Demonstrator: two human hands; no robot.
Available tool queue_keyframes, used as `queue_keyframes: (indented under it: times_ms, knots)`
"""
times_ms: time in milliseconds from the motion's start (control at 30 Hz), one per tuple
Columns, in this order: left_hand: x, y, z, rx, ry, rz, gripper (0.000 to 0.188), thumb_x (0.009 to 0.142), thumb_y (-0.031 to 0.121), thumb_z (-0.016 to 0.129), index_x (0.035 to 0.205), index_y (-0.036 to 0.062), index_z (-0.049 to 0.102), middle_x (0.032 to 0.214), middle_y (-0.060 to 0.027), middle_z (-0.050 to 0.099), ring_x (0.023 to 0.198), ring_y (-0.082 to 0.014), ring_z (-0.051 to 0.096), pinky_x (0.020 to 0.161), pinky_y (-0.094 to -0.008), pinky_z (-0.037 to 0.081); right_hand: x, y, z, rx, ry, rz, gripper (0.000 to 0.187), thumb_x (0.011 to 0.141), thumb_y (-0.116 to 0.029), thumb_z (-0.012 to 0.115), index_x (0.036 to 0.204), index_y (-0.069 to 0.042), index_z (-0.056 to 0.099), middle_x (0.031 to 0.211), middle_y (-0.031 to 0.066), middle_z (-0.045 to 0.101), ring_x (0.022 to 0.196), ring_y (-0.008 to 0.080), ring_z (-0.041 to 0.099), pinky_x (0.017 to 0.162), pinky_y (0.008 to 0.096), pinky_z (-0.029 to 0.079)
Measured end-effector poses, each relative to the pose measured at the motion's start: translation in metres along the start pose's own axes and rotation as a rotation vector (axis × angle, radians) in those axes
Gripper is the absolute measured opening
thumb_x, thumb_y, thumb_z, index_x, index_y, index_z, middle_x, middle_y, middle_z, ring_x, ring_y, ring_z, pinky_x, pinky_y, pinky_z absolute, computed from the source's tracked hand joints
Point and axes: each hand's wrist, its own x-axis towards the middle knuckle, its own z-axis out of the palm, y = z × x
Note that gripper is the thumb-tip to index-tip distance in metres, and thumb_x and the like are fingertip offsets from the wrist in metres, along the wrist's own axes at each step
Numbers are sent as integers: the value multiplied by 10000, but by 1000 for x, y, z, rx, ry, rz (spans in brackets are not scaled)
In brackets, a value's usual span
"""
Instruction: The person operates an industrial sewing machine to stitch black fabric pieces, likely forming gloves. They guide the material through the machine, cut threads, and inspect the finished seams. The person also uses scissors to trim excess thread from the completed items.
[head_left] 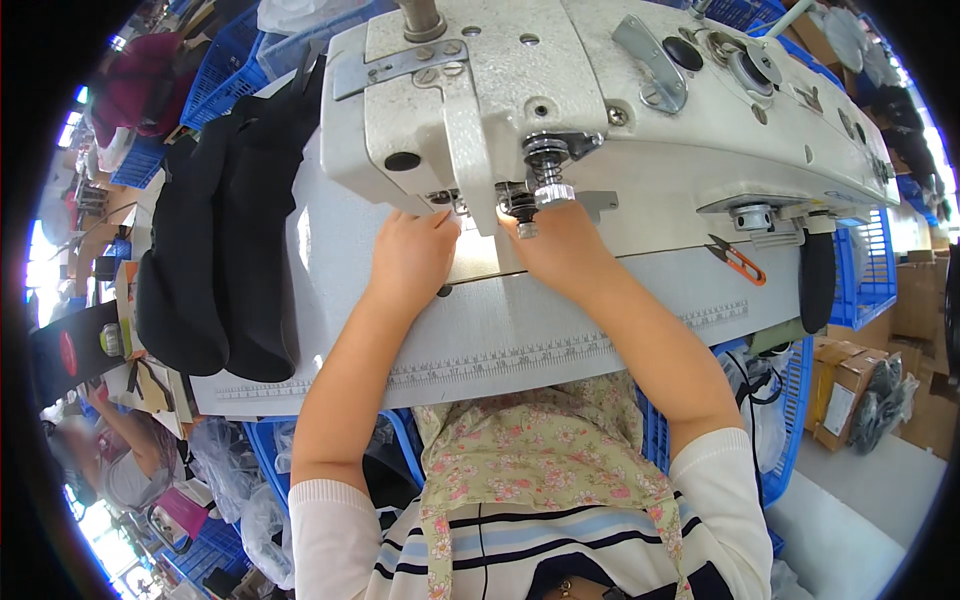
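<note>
Both my hands are at the needle area of a white industrial sewing machine (460, 90). My left hand (415, 248) lies left of the presser foot, its fingers curled together, with their tips partly under the machine head. Whatever they hold is too small or hidden to make out. To the right of the needle, my right hand (562, 250) reaches in behind the thread tension spring (548, 165), which hides its fingers. A small dark tip pokes out by my left wrist. Black fabric pieces (235, 240) lie stacked at the left on the grey worktable (480, 340).
Orange-handled thread snips (738, 262) lie on the table right of my right forearm. A printed ruler strip (500, 358) runs along the front edge. Blue crates (868, 270) and cardboard boxes (850, 390) stand at the right. Another person (135, 450) sits at the far left.
</note>
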Motion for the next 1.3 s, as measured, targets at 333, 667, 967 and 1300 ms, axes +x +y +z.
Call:
queue_keyframes:
  times_ms: [333, 667, 967, 1300]
  knots:
    - [18, -10, -5, 156, -37, 44, 75, 714, 69, 597, 750, 64, 663, 824, -64, 637, 743, -249, 623, 607, -369, 473, -44, -3, -44, -175, 86, -78, 94, 709, -68, 533, 735, -1, 593, 822, 142, 593, 850, 330, 584, 779, 418, 471]
    - [37, -42, -6, -46, 193, 25, 108, 750, 82, 593, 838, 58, 651, 796, -106, 626, 777, -310, 622, 674, -421, 490, -173, 103, -126, -505, 219, 566, 219, 779, -69, 571, 987, -35, 630, 899, 141, 605, 852, 318, 576, 766, 430, 450]
    - [-21, -51, -117, -783, 350, -633, 202, 765, 80, 707, 903, -57, 651, 688, 23, 537, 637, -102, 507, 566, -264, 389, -172, 77, -109, -169, 322, 704, 123, 749, -46, 568, 869, -19, 571, 798, 153, 542, 726, 338, 537, 652, 406, 429]
    - [-107, 4, -169, -1375, 363, -711, 146, 745, 24, 723, 871, -31, 673, 765, 29, 597, 726, -55, 528, 684, -208, 410, -133, -16, -90, 1170, 250, 624, 246, 891, -64, 484, 1136, -41, 486, 776, 55, 575, 645, 78, 517, 549, 200, 410]
